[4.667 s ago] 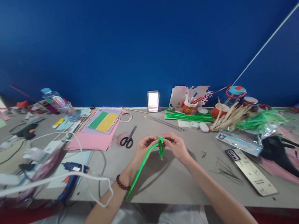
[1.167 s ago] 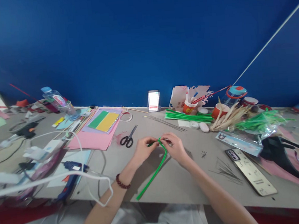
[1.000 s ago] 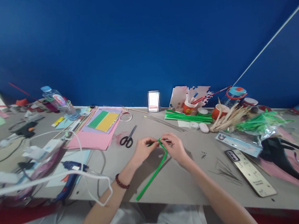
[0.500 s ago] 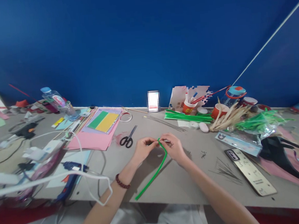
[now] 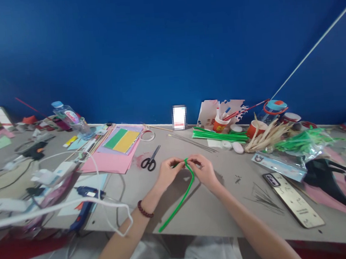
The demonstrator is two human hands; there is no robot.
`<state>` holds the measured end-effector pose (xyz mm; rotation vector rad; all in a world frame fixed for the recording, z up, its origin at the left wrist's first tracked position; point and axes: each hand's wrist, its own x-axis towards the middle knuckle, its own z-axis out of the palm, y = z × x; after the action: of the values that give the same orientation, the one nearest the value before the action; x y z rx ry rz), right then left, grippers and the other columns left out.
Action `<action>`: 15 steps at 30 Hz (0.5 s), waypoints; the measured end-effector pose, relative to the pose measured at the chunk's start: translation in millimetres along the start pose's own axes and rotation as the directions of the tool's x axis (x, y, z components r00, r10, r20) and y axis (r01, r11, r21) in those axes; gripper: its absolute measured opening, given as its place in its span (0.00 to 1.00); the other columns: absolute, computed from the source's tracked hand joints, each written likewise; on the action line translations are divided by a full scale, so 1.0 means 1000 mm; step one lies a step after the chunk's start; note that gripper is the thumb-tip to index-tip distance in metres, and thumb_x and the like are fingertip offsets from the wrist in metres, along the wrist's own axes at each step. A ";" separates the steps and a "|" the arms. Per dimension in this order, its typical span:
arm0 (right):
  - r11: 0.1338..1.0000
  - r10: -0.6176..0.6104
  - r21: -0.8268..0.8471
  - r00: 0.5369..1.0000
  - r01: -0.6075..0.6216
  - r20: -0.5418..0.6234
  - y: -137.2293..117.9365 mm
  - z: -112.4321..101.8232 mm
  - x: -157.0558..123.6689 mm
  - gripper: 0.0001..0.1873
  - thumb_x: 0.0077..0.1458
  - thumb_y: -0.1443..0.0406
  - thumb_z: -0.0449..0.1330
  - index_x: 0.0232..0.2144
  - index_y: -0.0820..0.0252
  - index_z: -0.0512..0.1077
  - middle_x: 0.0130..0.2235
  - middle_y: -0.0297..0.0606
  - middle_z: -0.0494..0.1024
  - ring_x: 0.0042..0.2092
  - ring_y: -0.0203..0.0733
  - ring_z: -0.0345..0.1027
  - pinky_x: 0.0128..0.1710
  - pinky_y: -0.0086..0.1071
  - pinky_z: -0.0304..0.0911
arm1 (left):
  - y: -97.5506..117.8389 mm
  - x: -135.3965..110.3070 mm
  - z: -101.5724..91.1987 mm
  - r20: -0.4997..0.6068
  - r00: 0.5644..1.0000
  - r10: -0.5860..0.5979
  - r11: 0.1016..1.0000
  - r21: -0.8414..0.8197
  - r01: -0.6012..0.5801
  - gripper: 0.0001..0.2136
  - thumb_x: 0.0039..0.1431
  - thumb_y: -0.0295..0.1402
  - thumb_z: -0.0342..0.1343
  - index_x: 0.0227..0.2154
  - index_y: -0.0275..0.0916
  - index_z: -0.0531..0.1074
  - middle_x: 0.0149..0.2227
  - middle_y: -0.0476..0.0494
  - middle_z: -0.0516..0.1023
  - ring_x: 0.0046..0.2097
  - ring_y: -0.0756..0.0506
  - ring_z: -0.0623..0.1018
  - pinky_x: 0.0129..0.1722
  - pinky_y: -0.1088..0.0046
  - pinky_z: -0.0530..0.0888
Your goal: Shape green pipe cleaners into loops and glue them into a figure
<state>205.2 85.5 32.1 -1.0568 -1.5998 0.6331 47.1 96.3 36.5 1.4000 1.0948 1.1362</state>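
A green pipe cleaner (image 5: 182,201) hangs between my hands, its long tail slanting down toward the table's front edge. Its upper end is bent into a small twist at my fingertips. My left hand (image 5: 169,173) pinches that end from the left, thumb against fingers. From the other side my right hand (image 5: 203,169) pinches it too, the fingertips of both hands nearly meeting. Black-handled scissors (image 5: 150,159) lie just left of my left hand. A bundle of green pipe cleaners (image 5: 218,135) rests beyond my right hand.
A phone (image 5: 294,199) and several thin dark wires (image 5: 265,198) lie to the right. At left are a blue glue gun (image 5: 85,208), a white cable (image 5: 97,171) crossing over my left forearm, and pink paper (image 5: 103,163). A red cup (image 5: 219,123) holds pens at the back.
The view has shifted slightly, so everything sits a little further right. Both hands keep their pinch on the pipe cleaner, with only a slight change at its twisted top.
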 end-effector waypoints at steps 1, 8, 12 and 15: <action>1.000 -0.006 -0.013 1.000 0.006 0.007 0.000 0.000 0.000 0.06 0.54 0.63 0.56 0.29 0.58 0.72 0.33 0.39 0.75 0.36 0.41 0.70 0.36 0.34 0.68 | 0.000 0.000 0.000 0.000 1.000 0.003 1.000 0.000 -0.003 0.09 0.47 0.36 0.60 0.27 0.34 0.76 0.26 0.43 0.78 0.30 0.47 0.76 0.34 0.72 0.72; 1.000 -0.020 -0.022 1.000 0.021 0.020 0.002 0.004 -0.001 0.06 0.55 0.64 0.55 0.28 0.58 0.70 0.32 0.38 0.73 0.35 0.40 0.69 0.34 0.32 0.67 | -0.006 0.000 0.001 -0.003 1.000 0.028 0.999 -0.023 -0.028 0.08 0.48 0.35 0.59 0.28 0.33 0.76 0.26 0.43 0.79 0.31 0.46 0.76 0.35 0.71 0.71; 0.997 -0.032 -0.063 0.999 0.033 0.027 0.004 0.004 -0.001 0.06 0.55 0.64 0.55 0.29 0.57 0.71 0.33 0.38 0.75 0.35 0.40 0.69 0.35 0.33 0.67 | -0.009 0.002 -0.001 0.043 0.998 0.051 0.997 0.063 -0.054 0.07 0.51 0.34 0.57 0.27 0.35 0.74 0.26 0.45 0.78 0.30 0.47 0.76 0.33 0.73 0.71; 0.991 -0.018 -0.134 0.999 0.023 0.043 0.009 0.003 0.000 0.08 0.54 0.64 0.56 0.35 0.58 0.72 0.35 0.40 0.75 0.34 0.40 0.70 0.35 0.34 0.67 | -0.013 0.004 -0.005 0.089 0.984 0.151 0.913 0.369 -0.174 0.06 0.53 0.32 0.54 0.28 0.37 0.75 0.28 0.44 0.78 0.32 0.46 0.76 0.33 0.73 0.70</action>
<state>205.5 89.6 23.9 -1.1304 -1.7066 0.5430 41.9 101.9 24.8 1.8423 1.2159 1.0271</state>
